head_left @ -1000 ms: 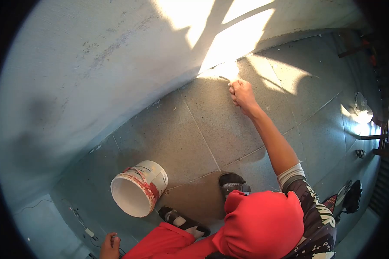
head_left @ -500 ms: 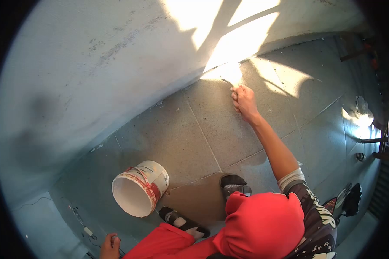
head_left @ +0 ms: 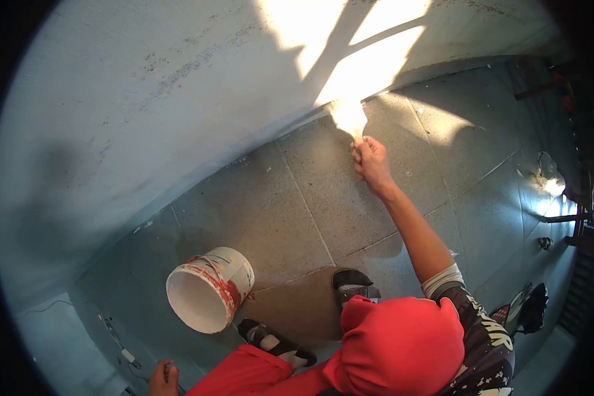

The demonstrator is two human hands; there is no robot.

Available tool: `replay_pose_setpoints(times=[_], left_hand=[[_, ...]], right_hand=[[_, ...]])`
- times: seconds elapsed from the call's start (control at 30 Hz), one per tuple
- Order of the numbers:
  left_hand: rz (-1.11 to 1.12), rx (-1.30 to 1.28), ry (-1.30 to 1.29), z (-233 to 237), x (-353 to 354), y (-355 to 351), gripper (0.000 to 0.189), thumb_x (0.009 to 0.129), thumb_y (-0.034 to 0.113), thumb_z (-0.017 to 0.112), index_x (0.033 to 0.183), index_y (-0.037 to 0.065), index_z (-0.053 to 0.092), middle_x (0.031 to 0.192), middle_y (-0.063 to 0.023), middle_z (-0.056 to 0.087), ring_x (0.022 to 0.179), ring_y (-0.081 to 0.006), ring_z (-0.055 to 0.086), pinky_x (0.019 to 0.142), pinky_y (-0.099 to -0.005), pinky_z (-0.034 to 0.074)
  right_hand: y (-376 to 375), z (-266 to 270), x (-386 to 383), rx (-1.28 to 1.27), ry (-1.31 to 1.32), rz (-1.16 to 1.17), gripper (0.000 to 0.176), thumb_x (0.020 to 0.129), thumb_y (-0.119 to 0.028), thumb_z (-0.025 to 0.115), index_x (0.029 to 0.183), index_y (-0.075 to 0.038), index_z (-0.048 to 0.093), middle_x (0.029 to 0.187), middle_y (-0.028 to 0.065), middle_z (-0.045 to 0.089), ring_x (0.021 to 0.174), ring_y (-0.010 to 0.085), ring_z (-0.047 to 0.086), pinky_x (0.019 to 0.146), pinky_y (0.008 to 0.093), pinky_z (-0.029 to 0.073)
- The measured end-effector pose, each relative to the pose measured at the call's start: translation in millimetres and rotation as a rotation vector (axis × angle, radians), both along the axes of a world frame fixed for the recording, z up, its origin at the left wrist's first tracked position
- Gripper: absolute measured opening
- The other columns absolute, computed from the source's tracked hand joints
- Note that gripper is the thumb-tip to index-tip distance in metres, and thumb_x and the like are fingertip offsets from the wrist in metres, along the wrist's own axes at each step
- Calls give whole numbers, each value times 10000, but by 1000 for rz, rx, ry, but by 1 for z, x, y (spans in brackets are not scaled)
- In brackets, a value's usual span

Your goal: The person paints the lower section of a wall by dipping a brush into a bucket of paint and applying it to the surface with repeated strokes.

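My right hand (head_left: 373, 164) is closed around the handle of a flat, wide paintbrush (head_left: 348, 119). The brush's pale head points at the foot of the wall (head_left: 198, 132), in bright sunlight; glare hides whether its tip touches. My left hand (head_left: 164, 377) is low at the left, beside my red-clad knee, with its fingers curled in; what it holds, if anything, is hidden. Between that hand and the wall a white bucket (head_left: 208, 297) with red paint smears stands on the tiled floor (head_left: 297, 218), its mouth tipped toward me in view.
My feet in dark sandals (head_left: 353, 282) are near the bucket. A cable with a white plug box (head_left: 129, 356) lies at lower left. Toward the right are a clear plastic bag (head_left: 549, 177), furniture legs (head_left: 564, 218) and a dark bundle (head_left: 531, 310).
The paintbrush has turned, its head now showing broad and flat and angled left toward the wall base. My right hand has shifted only slightly. The left hand remains by my knee.
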State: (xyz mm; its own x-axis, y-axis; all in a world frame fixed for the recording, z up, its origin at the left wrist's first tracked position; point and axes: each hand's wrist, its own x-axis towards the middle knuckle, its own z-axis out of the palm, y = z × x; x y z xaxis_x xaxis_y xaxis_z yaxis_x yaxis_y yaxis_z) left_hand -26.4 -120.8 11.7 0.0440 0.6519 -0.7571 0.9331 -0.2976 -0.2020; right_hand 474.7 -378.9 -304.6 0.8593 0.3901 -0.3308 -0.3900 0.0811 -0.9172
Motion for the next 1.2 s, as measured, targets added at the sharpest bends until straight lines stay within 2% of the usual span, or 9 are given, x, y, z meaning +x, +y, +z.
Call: replay_pose_setpoints(times=[0.2, 0.4, 0.6, 0.7, 0.83, 0.9, 1.03, 1.1, 1.2], left_hand=[[11, -15, -25, 6, 16, -3, 546, 1014, 452, 457, 1365, 36, 509, 1361, -231, 534, 1245, -399, 508, 1024, -429, 410], [32, -20, -10, 6, 16, -2, 543, 1015, 448, 453, 1368, 38, 509, 1368, -235, 531, 1250, -403, 507, 1033, -440, 405], [39, -26, -4, 10, 26, -6, 547, 1015, 442, 450, 1375, 34, 507, 1386, -231, 525, 1283, -397, 490, 1042, -445, 400], [20, -7, -28, 9, 27, -10, 549, 1017, 440, 443, 1378, 31, 504, 1386, -236, 523, 1285, -398, 489, 1045, -447, 399], [128, -2, 55, 12, 26, -12, 557, 1016, 444, 446, 1381, 27, 500, 1385, -240, 523, 1284, -399, 488, 1053, -446, 394], [57, 0, 56, 11, 18, -12, 560, 1016, 448, 448, 1381, 27, 499, 1388, -239, 520, 1285, -398, 488, 1053, -443, 394], [35, 5, 33, 14, 12, -17, 573, 1015, 466, 448, 1384, 30, 494, 1394, -239, 513, 1284, -400, 487, 1051, -436, 395], [21, 11, 14, 11, 1, -18, 574, 1016, 467, 444, 1390, 34, 488, 1397, -237, 512, 1282, -400, 488, 1051, -436, 395], [9, 2, 22, 15, 8, -25, 579, 1018, 471, 434, 1402, 39, 477, 1403, -231, 509, 1283, -400, 486, 1050, -435, 398]], right_hand=[[16, -28, 3, -210, 49, 41, 155, 982, -174, 509, 834, -129, 496, 655, -51, 474, 455, 26, 359, 364, 220, 297], [-10, 35, 8, -15, -85, 32, 143, 973, -142, 504, 840, -93, 525, 635, -42, 484, 437, 24, 363, 349, 208, 288], [-20, -1, 21, -252, 55, 21, 151, 974, -140, 494, 841, -89, 543, 628, -38, 486, 425, 27, 353, 339, 209, 259], [-21, 3, 47, -277, -21, 37, 157, 975, -148, 492, 843, -85, 551, 617, -38, 480, 414, 23, 343, 335, 201, 246], [-29, 81, 50, -190, -49, 42, 167, 976, -161, 495, 838, -86, 554, 605, -42, 474, 402, 19, 331, 331, 192, 252], [-44, 102, 44, -10, -51, 9, 174, 977, -180, 504, 840, -91, 563, 594, -49, 471, 399, 18, 331, 328, 188, 252], [-57, 66, 41, -68, -9, 30, 181, 980, -184, 505, 838, -91, 568, 594, -56, 469, 398, 20, 324, 327, 190, 252], [-54, 27, 42, -310, -7, 34, 183, 970, -170, 504, 816, -85, 555, 593, -51, 468, 402, 22, 327, 333, 203, 250], [-43, -2, 48, -352, 57, 27, 188, 951, -151, 508, 773, -95, 526, 586, -44, 469, 404, 25, 332, 337, 223, 250]])
